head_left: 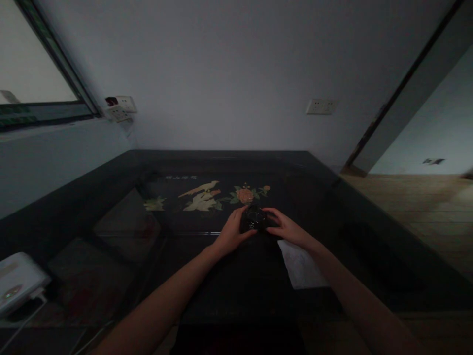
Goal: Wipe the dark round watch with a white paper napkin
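Note:
Both of my hands meet around a small glossy black object point(254, 218) just above or on the dark table. Its rounded front shows some pale marks, but the dim light hides what kind of thing it is. My left hand point(235, 228) wraps its left side, thumb below and fingers above. From the right, my right hand point(283, 228) grips it between thumb and fingertips. Under my right forearm lies a white sheet of paper or cloth point(301, 266).
The dark glossy table point(236, 271) has a bird-and-flower picture point(207, 195) on it. At the left edge is a white device point(22, 281) with a white cable. Wall sockets point(320, 106) are behind, and a dark long object point(380, 256) lies at right.

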Demonstrator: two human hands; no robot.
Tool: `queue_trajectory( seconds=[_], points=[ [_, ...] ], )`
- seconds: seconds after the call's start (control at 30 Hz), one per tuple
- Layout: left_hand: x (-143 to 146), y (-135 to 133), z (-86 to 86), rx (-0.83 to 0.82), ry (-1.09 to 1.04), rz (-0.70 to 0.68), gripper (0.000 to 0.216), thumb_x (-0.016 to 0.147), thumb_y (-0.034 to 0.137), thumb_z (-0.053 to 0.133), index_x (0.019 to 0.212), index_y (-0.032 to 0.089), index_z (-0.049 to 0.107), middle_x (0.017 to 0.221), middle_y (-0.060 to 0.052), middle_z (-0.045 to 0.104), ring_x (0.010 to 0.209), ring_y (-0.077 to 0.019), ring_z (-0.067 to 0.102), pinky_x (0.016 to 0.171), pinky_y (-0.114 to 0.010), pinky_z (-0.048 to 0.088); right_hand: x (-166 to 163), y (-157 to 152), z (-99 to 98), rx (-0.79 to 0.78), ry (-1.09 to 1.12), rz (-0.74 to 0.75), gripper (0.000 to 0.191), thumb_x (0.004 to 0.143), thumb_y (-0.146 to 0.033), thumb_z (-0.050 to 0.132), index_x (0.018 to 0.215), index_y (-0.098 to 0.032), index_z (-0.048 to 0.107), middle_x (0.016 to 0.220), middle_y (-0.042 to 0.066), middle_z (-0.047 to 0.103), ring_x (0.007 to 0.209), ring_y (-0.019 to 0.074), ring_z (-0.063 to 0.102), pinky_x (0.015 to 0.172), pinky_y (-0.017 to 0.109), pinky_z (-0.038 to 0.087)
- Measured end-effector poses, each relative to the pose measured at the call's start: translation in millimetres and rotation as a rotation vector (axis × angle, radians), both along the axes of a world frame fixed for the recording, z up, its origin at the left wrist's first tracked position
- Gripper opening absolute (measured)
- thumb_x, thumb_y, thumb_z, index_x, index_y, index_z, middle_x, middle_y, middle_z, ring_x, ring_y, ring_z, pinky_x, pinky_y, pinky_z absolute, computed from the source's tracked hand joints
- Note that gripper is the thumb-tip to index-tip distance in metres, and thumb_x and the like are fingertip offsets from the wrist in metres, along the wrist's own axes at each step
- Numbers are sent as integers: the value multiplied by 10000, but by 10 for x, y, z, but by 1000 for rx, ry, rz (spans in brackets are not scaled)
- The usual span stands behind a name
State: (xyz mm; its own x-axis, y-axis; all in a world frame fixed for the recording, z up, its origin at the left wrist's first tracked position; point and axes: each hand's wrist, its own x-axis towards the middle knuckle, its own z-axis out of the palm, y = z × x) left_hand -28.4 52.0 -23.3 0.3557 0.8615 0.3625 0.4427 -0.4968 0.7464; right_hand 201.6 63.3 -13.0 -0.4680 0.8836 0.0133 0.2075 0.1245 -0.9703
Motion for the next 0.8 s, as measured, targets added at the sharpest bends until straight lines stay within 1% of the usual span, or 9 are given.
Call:
queue_trajectory(
  seconds=[0.07, 0.17, 0.27, 0.33, 0.4, 0.47, 0.53, 0.67, 0.8],
  points=[
    [-7, 14, -1, -6, -5, 18, 793, 734, 294, 742, 1418, 186, 355, 1399, -166, 435, 1334, -276, 411, 1142, -476, 308, -24, -27, 31, -43, 63, 83, 647, 770, -277, 690, 1352, -282, 408, 1498, 95, 389, 1402, 235, 379, 1106, 431, 407],
    [-15, 36, -11, -1, -12, 61, 837, 703, 264, 759, 1428, 187, 348, 1405, -171, 428, 1347, -287, 399, 1149, -488, 293, -32, -56, 91, -80, 86, 144, 680, 772, -297, 704, 1376, -268, 394, 1517, 110, 376, 1399, 228, 387, 1134, 438, 367],
    [-17, 56, -37, 1, 6, 73, 840, 711, 229, 743, 1440, 169, 331, 1431, -176, 425, 1364, -280, 384, 1154, -474, 288, -1, -62, 165, -91, 38, 200, 625, 779, -333, 696, 1345, -240, 449, 1456, 118, 464, 1349, 226, 455, 1117, 439, 380],
    [-16, 65, -55, -8, 21, 88, 813, 730, 220, 721, 1441, 152, 331, 1443, -183, 428, 1367, -274, 385, 1154, -468, 286, 58, -47, 221, -62, -55, 179, 525, 780, -358, 684, 1262, -219, 530, 1354, 118, 558, 1234, 228, 559, 1052, 437, 438],
    [-16, 74, -63, -18, 29, 101, 798, 741, 230, 712, 1439, 141, 337, 1444, -188, 436, 1363, -273, 393, 1151, -467, 289, 158, -20, 278, -12, -195, 108, 417, 764, -376, 683, 1130, -190, 605, 1183, 113, 648, 1055, 218, 638, 957, 420, 490],
    [-25, 87, -60, -25, 36, 107, 812, 735, 253, 723, 1441, 138, 340, 1446, -191, 441, 1357, -277, 405, 1146, -468, 296, 294, 10, 328, 10, -320, 44, 360, 749, -388, 683, 1034, -174, 629, 1012, 91, 680, 913, 201, 648, 844, 381, 516],
    [-50, 112, -55, -37, 45, 120, 834, 718, 278, 741, 1440, 138, 350, 1442, -192, 451, 1346, -287, 421, 1137, -470, 309, 445, 33, 365, 41, -396, -23, 345, 740, -402, 683, 985, -165, 631, 871, 61, 661, 815, 183, 625, 758, 337, 506],
    [-158, 222, -75, -33, 21, 185, 831, 706, 291, 745, 1435, 160, 368, 1424, -181, 481, 1336, -293, 444, 1123, -474, 326, 693, 50, 388, 106, -612, -61, 368, 652, -403, 760, 922, -179, 647, 834, 37, 611, 787, 177, 577, 699, 294, 461],
    [-347, 384, -120, -40, -15, 333, 822, 693, 272, 744, 1424, 165, 384, 1446, -184, 462, 1356, -297, 426, 1129, -471, 316, 797, 45, 366, 116, -802, -50, 392, 599, -385, 800, 903, -184, 658, 851, 40, 587, 785, 182, 555, 668, 279, 426]
  ],
)
